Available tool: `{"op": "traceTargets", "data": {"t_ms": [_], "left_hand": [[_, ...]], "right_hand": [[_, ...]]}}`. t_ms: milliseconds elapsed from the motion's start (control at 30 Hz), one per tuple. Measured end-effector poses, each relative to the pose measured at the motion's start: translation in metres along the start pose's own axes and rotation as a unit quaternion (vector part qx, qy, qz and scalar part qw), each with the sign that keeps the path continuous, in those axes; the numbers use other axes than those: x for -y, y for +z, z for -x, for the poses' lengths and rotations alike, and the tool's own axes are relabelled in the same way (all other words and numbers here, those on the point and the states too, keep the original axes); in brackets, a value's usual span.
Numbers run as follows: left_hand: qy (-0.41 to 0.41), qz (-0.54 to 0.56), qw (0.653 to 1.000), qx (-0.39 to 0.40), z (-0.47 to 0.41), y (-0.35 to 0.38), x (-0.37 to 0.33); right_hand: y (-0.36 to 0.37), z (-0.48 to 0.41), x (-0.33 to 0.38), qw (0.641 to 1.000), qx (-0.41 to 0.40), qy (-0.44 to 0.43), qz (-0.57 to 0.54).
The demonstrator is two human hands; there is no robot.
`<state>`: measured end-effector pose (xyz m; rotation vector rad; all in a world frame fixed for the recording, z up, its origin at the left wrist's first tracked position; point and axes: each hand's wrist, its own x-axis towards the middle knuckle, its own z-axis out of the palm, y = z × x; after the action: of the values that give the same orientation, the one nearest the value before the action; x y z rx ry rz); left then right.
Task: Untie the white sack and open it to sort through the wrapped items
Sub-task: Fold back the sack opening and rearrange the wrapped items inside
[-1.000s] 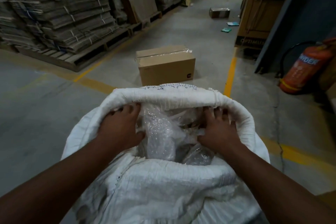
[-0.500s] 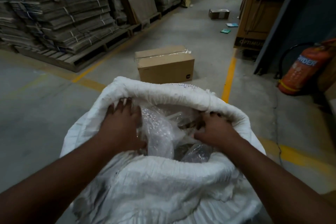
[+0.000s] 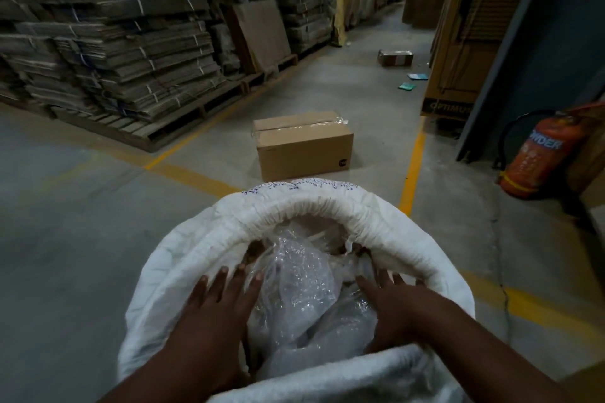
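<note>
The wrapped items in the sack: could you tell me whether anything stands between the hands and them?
Nothing visible does. The white sack is open, and the left hand and right hand already rest against the wrapped items inside.

White letters reading "WDER" are seen on a blue band of the orange fire extinguisher [image 3: 541, 159]. "OPTIMU" is printed along the dark base of a tall carton [image 3: 449, 88]. Blue handwriting on the white sack [image 3: 304, 188] rim is illegible.

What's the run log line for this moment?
white sack: open | left hand, right hand: inside, flat on bubble-wrapped items | nothing lifted
</note>
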<state>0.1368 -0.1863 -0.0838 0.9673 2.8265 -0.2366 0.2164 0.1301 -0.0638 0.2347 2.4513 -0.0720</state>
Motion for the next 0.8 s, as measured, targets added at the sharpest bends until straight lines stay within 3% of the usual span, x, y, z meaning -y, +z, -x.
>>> {"op": "traceTargets", "data": {"t_ms": [267,467,667,733,800], "left_hand": [[0.007,0.034,0.999,-0.019,0.026,0.007,-0.006],[-0.035,0.053,0.998,-0.019,0.042,0.003,0.011],[-0.054,-0.004,0.998,-0.007,0.043,0.003,0.042],[-0.047,-0.024,0.998,0.035,0.042,-0.02,0.034],[-0.047,0.002,0.994,0.098,0.035,-0.041,0.016]], "right_hand": [[0.015,0.032,0.019,0.999,-0.003,0.031,0.017],[0.029,0.044,0.026,0.994,-0.082,0.069,-0.012],[0.013,0.054,0.004,0.994,-0.032,0.105,-0.014],[0.016,0.051,0.004,0.996,-0.03,0.08,-0.002],[0.017,0.046,0.012,0.996,-0.077,0.054,-0.003]]}}
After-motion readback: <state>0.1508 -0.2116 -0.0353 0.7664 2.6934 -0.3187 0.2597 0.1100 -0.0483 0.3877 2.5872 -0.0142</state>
